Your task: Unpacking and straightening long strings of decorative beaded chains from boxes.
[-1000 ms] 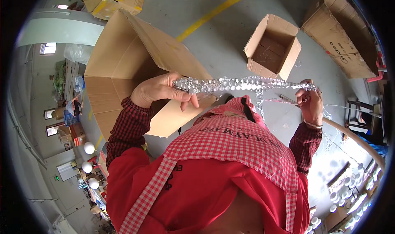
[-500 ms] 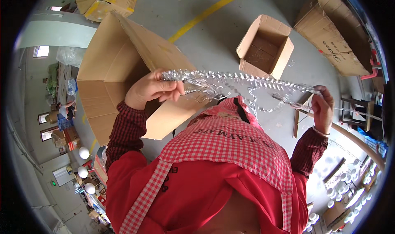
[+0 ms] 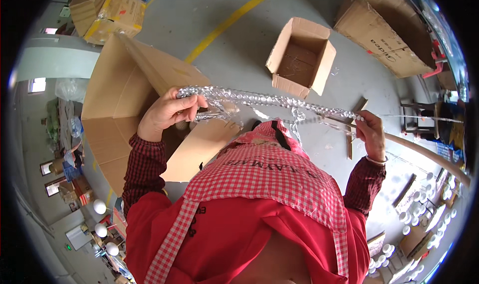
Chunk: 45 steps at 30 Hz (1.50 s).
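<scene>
A shiny silver garland (image 3: pixel 272 99) of small discs or beads spans between my two hands, several strands bunched together. Its left end lies in the closed fingers of my left hand (image 3: pixel 165 113), in front of a large open cardboard box (image 3: pixel 112 134). On the other side, my right hand (image 3: pixel 371 135) pinches the bundle between thumb and fingers. Looser strands hang below, near the checked apron (image 3: pixel 269 174). From beyond my right hand a thin silver strand (image 3: pixel 421 118) runs out to the right.
A smaller open carton (image 3: pixel 292 82) with bits of scrap inside stands on the grey floor ahead. Another big carton (image 3: pixel 384 39) is at the far right, one more (image 3: pixel 117 17) at the far left. A curved wooden edge (image 3: pixel 429 155) and white balls (image 3: pixel 416 209) are at right.
Both hands have shifted slightly left in the picture, the garland still stretched between them. Its strands lie closer together now. The whole view has moved, so the boxes appear shifted too.
</scene>
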Available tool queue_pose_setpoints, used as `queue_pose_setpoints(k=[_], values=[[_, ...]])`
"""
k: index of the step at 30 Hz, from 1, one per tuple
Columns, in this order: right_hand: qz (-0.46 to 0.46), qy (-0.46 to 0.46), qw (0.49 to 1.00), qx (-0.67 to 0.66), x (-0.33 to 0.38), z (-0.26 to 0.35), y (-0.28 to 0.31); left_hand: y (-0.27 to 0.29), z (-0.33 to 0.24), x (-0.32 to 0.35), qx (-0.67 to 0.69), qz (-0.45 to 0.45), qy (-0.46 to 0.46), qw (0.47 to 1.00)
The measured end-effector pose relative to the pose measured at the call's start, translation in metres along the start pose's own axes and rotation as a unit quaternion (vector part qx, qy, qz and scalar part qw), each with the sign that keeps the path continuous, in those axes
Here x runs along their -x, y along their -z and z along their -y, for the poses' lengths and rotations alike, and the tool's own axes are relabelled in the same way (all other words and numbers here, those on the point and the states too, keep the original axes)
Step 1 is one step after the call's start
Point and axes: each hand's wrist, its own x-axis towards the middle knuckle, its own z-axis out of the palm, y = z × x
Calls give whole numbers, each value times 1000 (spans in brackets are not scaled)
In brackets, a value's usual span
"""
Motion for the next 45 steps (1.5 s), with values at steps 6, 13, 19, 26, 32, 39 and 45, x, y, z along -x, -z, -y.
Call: queue_pose_setpoints(k=[6, 13, 19, 26, 32, 39, 45], values=[[179, 193, 895, -359, 6, -14, -17, -15, 8, -6, 80, 55, -173, 980], [172, 154, 899, -371, 2, 7, -65, -80, -13, -22, 101, -29, -309, 945], [205, 167, 908, -326, 2, 19, -91, -105, -8, -38, -59, -96, -312, 943], [210, 216, 915, -266, 8, 27, -103, -109, 4, -49, -68, -53, -264, 961], [259, 197, 902, -283, 11, 27, -110, -127, 10, -51, -66, -20, -254, 965], [302, 181, 895, -274, 12, 23, -118, -138, 14, -56, -77, -33, -268, 960], [308, 168, 891, -288, 14, 20, -118, -131, 22, -51, -37, -47, -234, 970]])
